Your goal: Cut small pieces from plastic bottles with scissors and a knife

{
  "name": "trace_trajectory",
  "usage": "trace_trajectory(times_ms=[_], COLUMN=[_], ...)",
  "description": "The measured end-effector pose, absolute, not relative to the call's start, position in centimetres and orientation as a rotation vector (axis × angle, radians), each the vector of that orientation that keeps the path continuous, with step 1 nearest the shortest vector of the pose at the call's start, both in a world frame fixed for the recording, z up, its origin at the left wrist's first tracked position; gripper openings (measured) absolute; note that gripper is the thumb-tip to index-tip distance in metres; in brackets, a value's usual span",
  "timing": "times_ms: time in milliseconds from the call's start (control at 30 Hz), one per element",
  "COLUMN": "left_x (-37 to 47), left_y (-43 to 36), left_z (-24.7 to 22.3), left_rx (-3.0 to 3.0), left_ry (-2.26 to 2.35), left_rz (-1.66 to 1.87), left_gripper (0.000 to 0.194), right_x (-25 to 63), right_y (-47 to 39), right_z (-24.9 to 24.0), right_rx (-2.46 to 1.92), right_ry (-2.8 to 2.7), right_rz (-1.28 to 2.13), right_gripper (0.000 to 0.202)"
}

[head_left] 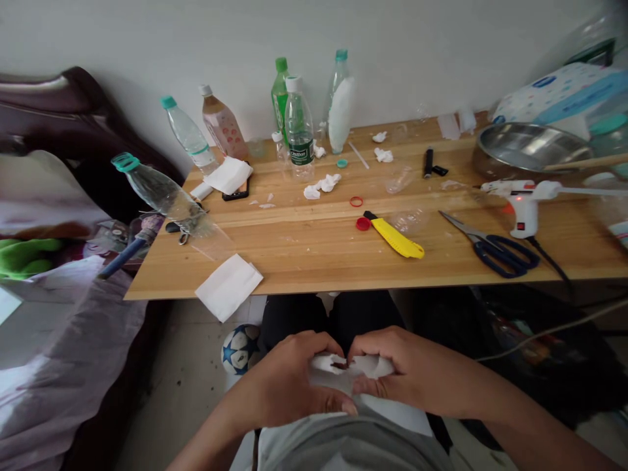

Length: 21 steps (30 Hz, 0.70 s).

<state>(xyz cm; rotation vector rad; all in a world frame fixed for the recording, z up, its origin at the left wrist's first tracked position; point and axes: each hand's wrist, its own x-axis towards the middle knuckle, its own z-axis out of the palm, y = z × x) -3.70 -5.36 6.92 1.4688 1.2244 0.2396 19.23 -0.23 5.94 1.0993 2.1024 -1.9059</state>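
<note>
Both hands are low in front of my body, below the table's front edge. A crumpled white tissue (373, 366) lies between them, with a ragged gap in its upper edge. My left hand (294, 379) is closed on its left part, thumb stretched along the near side. Pinching the right part is my right hand (407, 369), its fingertips almost meeting the left hand's. On the table above lie a yellow utility knife (398, 238), a red bottle cap (363, 224) and a folded tissue (229, 286) that overhangs the edge.
Several plastic bottles stand along the wall, among them a labelled clear bottle (300, 131). To the right are scissors (490, 245), a glue gun (523, 203) with a lit red light, and a metal bowl (534, 147). A ball (240, 350) rests on the floor.
</note>
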Motion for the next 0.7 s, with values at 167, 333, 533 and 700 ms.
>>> trace_trajectory(times_ms=[167, 333, 533, 700], left_x=[-3.2, -2.8, -2.7, -2.7], left_y=[-5.7, -5.6, -5.6, -6.1], left_z=[6.0, 5.7, 5.2, 3.5], left_rx=[1.716, 1.928, 2.139, 2.051], left_ry=[1.260, 1.106, 0.923, 0.521], left_rz=[0.170, 0.055, -0.067, 0.179], left_gripper=[0.030, 0.010, 0.012, 0.012], right_x=[19.2, 18.3, 18.4, 18.6], right_y=[0.0, -0.6, -1.9, -3.4], right_z=[6.6, 6.3, 4.5, 5.6], right_rx=[1.011, 0.867, 0.640, 0.433], right_ry=[2.268, 2.399, 2.653, 2.630], right_rz=[-1.711, -1.492, -1.218, -1.485], right_gripper=[0.031, 0.012, 0.018, 0.036])
